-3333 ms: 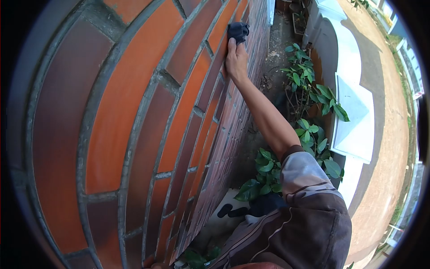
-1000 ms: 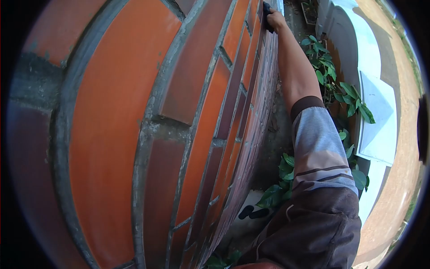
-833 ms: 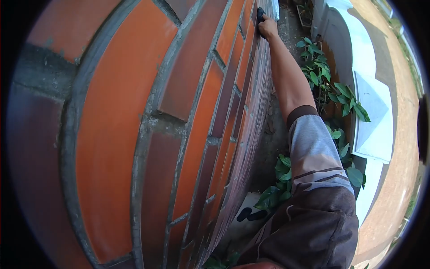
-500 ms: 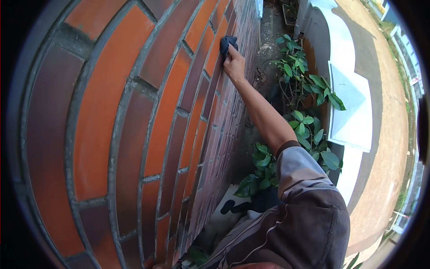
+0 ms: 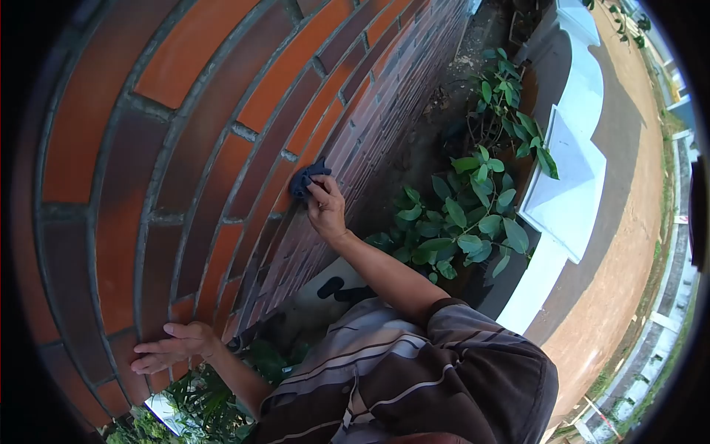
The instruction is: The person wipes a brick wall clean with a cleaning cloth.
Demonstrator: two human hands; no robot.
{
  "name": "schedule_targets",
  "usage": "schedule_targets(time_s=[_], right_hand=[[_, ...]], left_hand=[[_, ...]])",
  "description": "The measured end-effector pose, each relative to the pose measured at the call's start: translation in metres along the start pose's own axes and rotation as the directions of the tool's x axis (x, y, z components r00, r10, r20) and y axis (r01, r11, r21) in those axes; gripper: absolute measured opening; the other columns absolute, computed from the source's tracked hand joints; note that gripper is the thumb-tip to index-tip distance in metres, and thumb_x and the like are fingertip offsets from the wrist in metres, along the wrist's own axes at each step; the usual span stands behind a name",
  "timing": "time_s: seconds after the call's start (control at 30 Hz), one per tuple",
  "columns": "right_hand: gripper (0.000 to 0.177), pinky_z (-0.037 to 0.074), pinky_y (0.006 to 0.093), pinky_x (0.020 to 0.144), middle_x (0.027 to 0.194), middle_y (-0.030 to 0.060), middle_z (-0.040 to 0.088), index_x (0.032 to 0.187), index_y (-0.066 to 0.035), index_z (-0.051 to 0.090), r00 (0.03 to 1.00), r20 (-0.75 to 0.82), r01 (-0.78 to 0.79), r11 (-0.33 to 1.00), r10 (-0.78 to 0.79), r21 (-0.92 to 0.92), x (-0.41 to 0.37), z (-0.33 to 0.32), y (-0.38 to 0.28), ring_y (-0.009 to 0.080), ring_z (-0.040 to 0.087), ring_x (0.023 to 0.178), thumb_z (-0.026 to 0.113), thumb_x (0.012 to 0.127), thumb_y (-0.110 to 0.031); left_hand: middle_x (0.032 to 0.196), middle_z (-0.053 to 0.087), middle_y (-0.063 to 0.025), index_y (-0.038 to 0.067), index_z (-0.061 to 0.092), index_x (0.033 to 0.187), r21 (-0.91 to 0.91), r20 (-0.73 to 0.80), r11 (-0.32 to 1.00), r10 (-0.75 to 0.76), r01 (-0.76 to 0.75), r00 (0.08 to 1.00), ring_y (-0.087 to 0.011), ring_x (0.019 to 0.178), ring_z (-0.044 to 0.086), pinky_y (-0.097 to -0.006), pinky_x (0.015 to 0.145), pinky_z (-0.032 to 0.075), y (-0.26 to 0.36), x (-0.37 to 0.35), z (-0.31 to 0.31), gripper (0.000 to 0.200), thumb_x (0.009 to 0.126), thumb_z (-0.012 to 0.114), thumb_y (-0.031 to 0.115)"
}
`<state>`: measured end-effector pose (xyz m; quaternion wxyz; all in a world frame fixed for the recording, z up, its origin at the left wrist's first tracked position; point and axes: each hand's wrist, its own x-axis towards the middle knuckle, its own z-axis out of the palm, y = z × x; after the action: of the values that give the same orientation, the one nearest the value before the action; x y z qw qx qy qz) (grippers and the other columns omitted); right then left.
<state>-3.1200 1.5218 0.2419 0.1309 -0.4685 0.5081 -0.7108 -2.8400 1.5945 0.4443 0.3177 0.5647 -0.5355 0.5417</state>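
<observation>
One dark cloth (image 5: 305, 180) lies pressed against the brick wall (image 5: 185, 111), on an orange brick about midway up the visible face. The right hand (image 5: 326, 212) has its fingers bunched tight on it. The left hand (image 5: 171, 346) rests flat on a lower brick near the wall's foot, with its fingers apart and holding nothing.

To the right of the wall runs a narrow strip of ground (image 5: 436, 126), crowded by leafy plants (image 5: 458, 214) close to the right arm. A low white kerb wall (image 5: 569, 177) bounds the strip on its far edge, and beyond it lies an open dirt road (image 5: 629, 244). Two dark oblong shapes (image 5: 340, 290) sit on a pale slab at the wall's foot, under the right forearm.
</observation>
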Motion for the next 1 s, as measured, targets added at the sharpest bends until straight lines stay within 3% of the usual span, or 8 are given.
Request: schedule_targets(time_s=[0.17,0.23,0.33,0.57,0.67,0.8,0.9,1.0], right_hand=[[0.019,0.046,0.0348,0.082,0.093,0.0174,0.059,0.102,0.003,0.056,0.858,-0.305,-0.428,0.903,0.413,0.018,0.102,-0.025,0.027,0.0331,0.059,0.087,0.058,0.084,0.0],[0.013,0.046,0.0279,0.075,0.088,0.0068,0.059,0.103,0.001,0.055,0.927,-0.227,-0.333,0.932,0.297,-0.143,0.127,-0.019,0.046,0.0157,0.057,0.08,0.057,0.091,-0.003],[0.019,0.045,0.0297,0.082,0.093,0.008,0.057,0.11,0.001,0.052,0.968,-0.233,-0.126,0.984,0.094,-0.128,0.076,0.014,0.002,0.0183,0.056,0.087,0.055,0.091,-0.001],[0.036,0.037,0.0477,0.087,0.102,0.0233,0.042,0.103,0.002,0.044,0.874,0.483,0.092,0.994,-0.05,-0.063,-0.11,0.052,-0.072,0.0425,0.042,0.095,0.053,0.068,0.009],[0.03,0.036,0.0522,0.084,0.099,0.0218,0.047,0.092,-0.002,0.046,0.869,0.494,0.09,0.992,-0.037,-0.084,-0.074,0.033,-0.073,0.0446,0.042,0.094,0.058,0.065,0.005],[0.013,0.046,0.0282,0.071,0.094,0.0061,0.055,0.098,0.0,0.052,0.929,-0.017,-0.364,0.922,0.369,0.129,0.006,0.021,-0.057,0.0141,0.051,0.078,0.061,0.089,-0.001],[0.015,0.043,0.03,0.07,0.087,0.0055,0.049,0.092,-0.001,0.051,0.997,0.0,-0.083,0.996,0.083,-0.024,0.004,0.029,-0.057,0.0178,0.049,0.076,0.064,0.084,0.002],[0.018,0.042,0.0333,0.067,0.083,0.0093,0.045,0.086,-0.004,0.052,0.964,0.247,-0.092,0.995,0.095,-0.025,-0.053,0.035,-0.089,0.0256,0.048,0.072,0.063,0.075,0.006]], left_hand=[[0.16,0.003,-0.0217,0.001,0.025,0.151,-0.101,-0.019,0.994,-0.046,0.044,0.999,-0.0388,0.148,-0.001,-0.0549,0.116,-0.003,-0.001,-0.002,0.001,0.065,0.099,0.038,0.036],[0.16,0.003,-0.0221,0.001,0.023,0.152,-0.107,-0.012,0.993,-0.048,0.046,0.999,-0.0387,0.149,-0.001,-0.0552,0.116,-0.004,0.0,-0.001,0.001,0.065,0.099,0.038,0.035],[0.16,0.002,-0.0233,0.001,0.023,0.152,-0.095,-0.002,0.993,-0.067,0.066,0.998,-0.0395,0.148,-0.001,-0.056,0.116,-0.004,-0.001,-0.002,0.001,0.066,0.098,0.039,0.035],[0.158,0.006,-0.0274,0.003,0.029,0.151,-0.145,0.049,0.985,-0.084,0.091,0.995,-0.0444,0.147,0.0,-0.0602,0.114,-0.004,-0.007,-0.008,-0.005,0.068,0.094,0.044,0.037],[0.159,0.003,-0.0268,0.002,0.031,0.149,-0.251,0.171,0.967,-0.003,0.047,0.985,-0.0437,0.147,0.0,-0.0631,0.112,-0.005,-0.019,-0.006,-0.029,0.069,0.09,0.057,0.029],[0.159,0.0,-0.0243,0.0,0.009,0.153,-0.186,0.142,0.942,-0.255,0.279,0.956,-0.0389,0.147,0.003,-0.0545,0.116,0.009,-0.048,-0.018,-0.071,0.086,0.091,0.064,0.021],[0.158,-0.005,-0.025,-0.003,-0.004,0.152,-0.507,0.377,0.43,-0.668,0.747,0.641,-0.035,0.147,0.004,-0.0476,0.118,0.011,-0.064,-0.037,-0.065,0.096,0.091,0.066,0.024],[0.157,-0.006,-0.0274,-0.005,-0.015,0.149,-0.355,0.364,0.613,-0.605,0.706,0.709,-0.034,0.147,0.004,-0.0445,0.118,0.009,-0.071,-0.05,-0.054,0.107,0.091,0.067,0.03]])
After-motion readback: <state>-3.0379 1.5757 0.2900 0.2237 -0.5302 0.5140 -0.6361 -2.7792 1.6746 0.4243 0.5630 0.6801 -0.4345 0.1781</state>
